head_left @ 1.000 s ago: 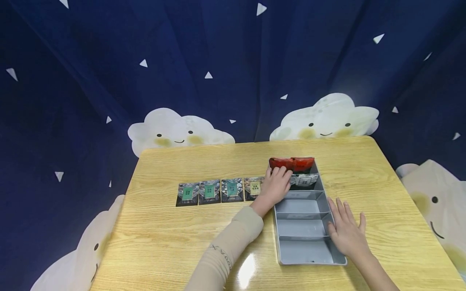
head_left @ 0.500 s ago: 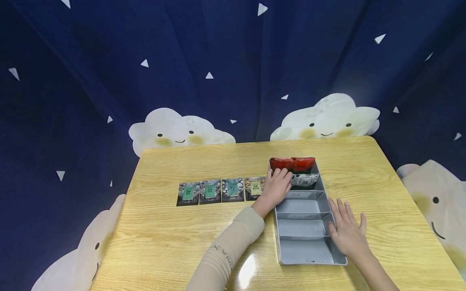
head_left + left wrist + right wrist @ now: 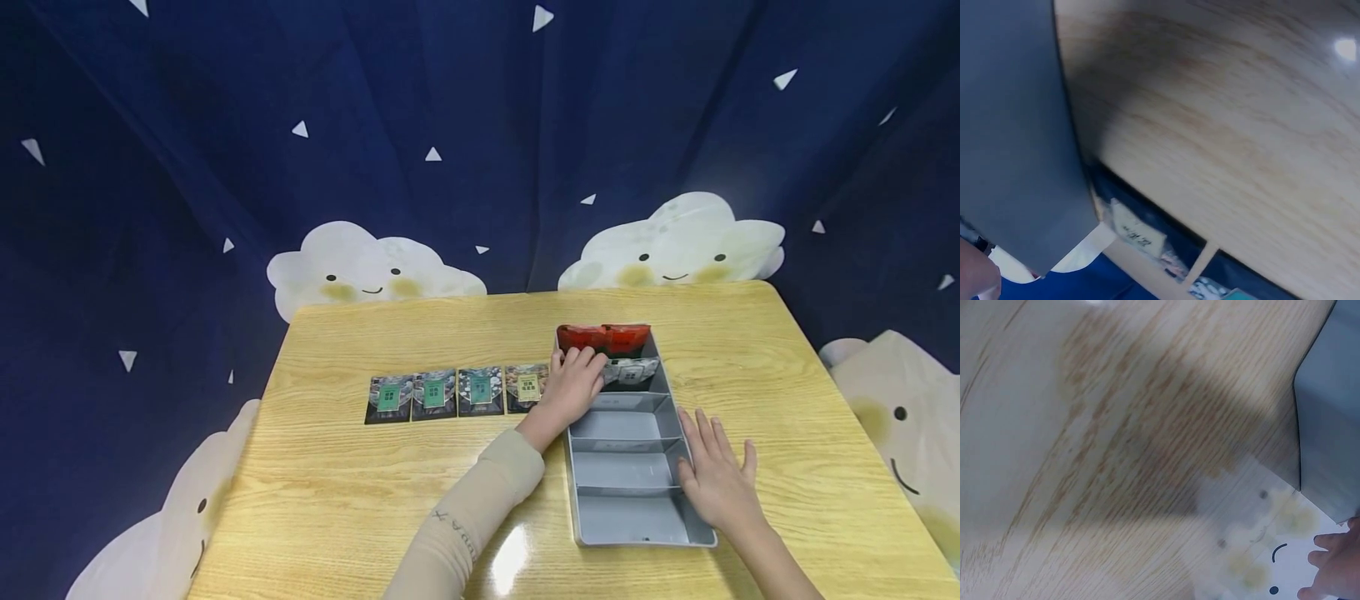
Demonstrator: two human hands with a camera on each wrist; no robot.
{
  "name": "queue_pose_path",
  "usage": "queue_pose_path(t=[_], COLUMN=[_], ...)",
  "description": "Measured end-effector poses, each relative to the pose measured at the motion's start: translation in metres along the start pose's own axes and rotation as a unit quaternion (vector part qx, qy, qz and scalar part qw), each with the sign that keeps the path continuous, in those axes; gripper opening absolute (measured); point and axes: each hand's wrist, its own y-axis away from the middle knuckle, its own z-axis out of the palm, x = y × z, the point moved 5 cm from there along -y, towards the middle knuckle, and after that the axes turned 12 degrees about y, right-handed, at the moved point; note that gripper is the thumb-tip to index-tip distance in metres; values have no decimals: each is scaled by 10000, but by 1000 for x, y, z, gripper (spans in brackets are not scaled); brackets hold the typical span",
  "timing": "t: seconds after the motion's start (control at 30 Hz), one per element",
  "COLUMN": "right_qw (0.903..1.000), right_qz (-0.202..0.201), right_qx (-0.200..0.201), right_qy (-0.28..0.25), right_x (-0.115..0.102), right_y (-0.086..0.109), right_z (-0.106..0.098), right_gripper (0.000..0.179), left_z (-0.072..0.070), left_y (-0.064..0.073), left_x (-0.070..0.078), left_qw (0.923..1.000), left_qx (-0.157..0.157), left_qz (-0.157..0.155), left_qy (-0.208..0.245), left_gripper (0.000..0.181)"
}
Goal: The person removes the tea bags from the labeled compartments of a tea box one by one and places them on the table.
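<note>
A long grey box [image 3: 630, 514] with several compartments stands on the table, its length running away from me. My left hand [image 3: 567, 388] reaches over its left wall into the second compartment from the back, fingers bent downward. A dark sachet edge [image 3: 974, 236] shows beside that hand in the left wrist view; most of the sachet is hidden under the hand. To its right, a grey-and-black sachet [image 3: 628, 373] stands in the same compartment. My right hand [image 3: 717, 483] lies with fingers spread along the box's right wall, its thumb at the rim.
Red sachets [image 3: 626, 339] fill the rearmost compartment. Left of the box, several flat sachets lie in a row: two with green labels [image 3: 388, 398], one with a teal label [image 3: 481, 391], one with a yellow label [image 3: 527, 387]. A dark blue cloud-patterned curtain [image 3: 480, 208] hangs behind the table.
</note>
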Motion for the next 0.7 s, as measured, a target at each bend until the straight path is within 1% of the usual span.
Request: queue_pose_path(t=[0.1, 0.17, 0.3, 0.43, 0.57, 0.7], right_qw=[10000, 10000, 10000, 10000, 10000, 10000], right_qz=[5, 13, 23, 26, 27, 13], right_qx=[-7, -14, -25, -26, -16, -33], right_qy=[-7, -12, -19, 17, 39, 27], right_x=[0, 0, 0, 0, 1, 1], right_y=[0, 0, 0, 0, -1, -1], right_z=[0, 0, 1, 2, 2, 2], right_gripper=[67, 68, 68, 68, 69, 68], left_z=[-10, -19, -38, -57, -75, -88], left_y=[0, 0, 0, 2, 7, 14], left_x=[3, 5, 10, 12, 10, 1], left_qw=[9996, 9988, 9971, 9953, 9929, 9905], left_qx=[219, 372, 628, 829, 1094, 1302], left_qz=[43, 90, 165, 170, 223, 220], left_qy=[195, 290, 401, 468, 401, 380], left_gripper=[22, 21, 21, 23, 22, 21])
